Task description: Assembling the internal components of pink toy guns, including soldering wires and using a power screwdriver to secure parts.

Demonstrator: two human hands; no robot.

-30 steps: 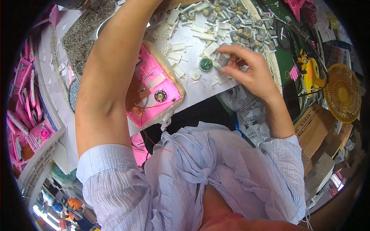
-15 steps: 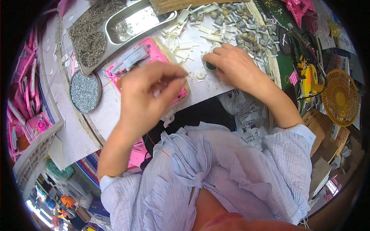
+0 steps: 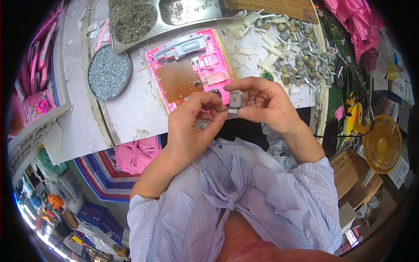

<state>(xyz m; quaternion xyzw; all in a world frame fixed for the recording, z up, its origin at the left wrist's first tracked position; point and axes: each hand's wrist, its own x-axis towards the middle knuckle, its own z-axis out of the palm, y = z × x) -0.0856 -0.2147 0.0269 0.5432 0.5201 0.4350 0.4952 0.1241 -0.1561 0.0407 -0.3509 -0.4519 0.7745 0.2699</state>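
Observation:
My right hand [image 3: 273, 105] grips a small grey boxy part [image 3: 236, 99] with an orange spot on its face, between thumb and fingers. Right beside it, my left hand [image 3: 192, 122] has thumb and fingertips pinched together. Whatever is in that pinch is too small to make out. Both hands are just over the near edge of a pink plastic casing [image 3: 221, 53], which lies open with a brown board [image 3: 176, 79], wires and a grey-white housing [image 3: 192, 46] in it.
A pile of grey boxy parts [image 3: 305, 56] and white plastic pieces [image 3: 271, 41] spreads to the right. At left stand a round dish [image 3: 130, 70] of silvery screws and a metal tray [image 3: 160, 22] with small metal pieces. A yellow fan [image 3: 382, 144] is far right.
My right hand has come back from the pile of grey parts, now holding one in plain sight. My left hand has moved in beside it. The view has shifted, showing more of the casing.

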